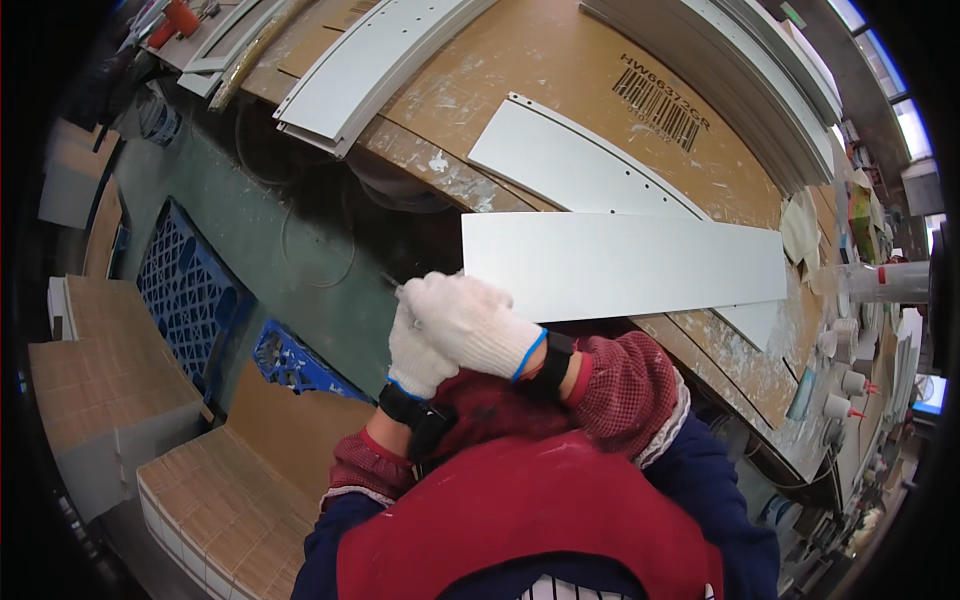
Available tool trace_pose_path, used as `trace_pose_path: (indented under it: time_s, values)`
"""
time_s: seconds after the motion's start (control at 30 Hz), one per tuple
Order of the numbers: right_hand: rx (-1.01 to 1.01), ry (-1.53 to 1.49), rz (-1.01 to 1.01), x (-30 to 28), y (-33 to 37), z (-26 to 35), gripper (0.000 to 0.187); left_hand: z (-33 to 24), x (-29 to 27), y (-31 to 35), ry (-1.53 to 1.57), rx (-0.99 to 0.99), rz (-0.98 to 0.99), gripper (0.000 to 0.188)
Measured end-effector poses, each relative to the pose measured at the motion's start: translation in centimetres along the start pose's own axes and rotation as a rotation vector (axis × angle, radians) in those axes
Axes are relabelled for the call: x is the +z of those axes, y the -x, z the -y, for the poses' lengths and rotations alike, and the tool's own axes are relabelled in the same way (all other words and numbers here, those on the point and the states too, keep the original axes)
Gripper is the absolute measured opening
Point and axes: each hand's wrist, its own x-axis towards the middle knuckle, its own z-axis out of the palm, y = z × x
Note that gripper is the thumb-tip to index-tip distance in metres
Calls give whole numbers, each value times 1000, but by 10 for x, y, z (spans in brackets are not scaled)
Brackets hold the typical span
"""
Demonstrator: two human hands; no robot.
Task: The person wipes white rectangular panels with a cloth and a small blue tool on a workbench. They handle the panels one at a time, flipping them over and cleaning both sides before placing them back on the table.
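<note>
In front of my body, both hands wear white knitted gloves and are pressed together. My right hand (470, 322) lies over my left hand (415, 355), and the fingers of both are curled closed. A small, thin grey tip shows just beyond the fingers; what they grip is hidden. Right beside them is the left end of a flat white panel (625, 262), which juts past the table's near edge; whether the gloves touch it I cannot tell. Beneath that panel lies another white panel (575, 155), set at an angle, with small holes along its far edge.
Stacks of curved white panels stand at the table's far left (375, 60) and far right (730, 80). White bottles (842, 406) with red tips and a crumpled cloth (800, 232) are at the right. A blue pallet (185, 285) and stacked brown-topped boards (225, 490) occupy the left.
</note>
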Motion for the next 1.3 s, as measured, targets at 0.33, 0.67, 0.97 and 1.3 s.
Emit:
trace_pose_path:
  time_s: [0.33,0.67,0.97,1.3]
  values:
    - [-29,210,-258,-60,15,-81,11,17,33,8,-1364,-68,-172,70]
    - [-349,431,31,-38,15,-38,13,8,19,17,-920,-39,-71,65]
    - [-49,-87,-38,-51,84,-80,13,21,31,1,-1317,29,-224,54]
    - [477,147,-388,-69,174,-178,16,52,35,-36,-1937,336,-490,45]
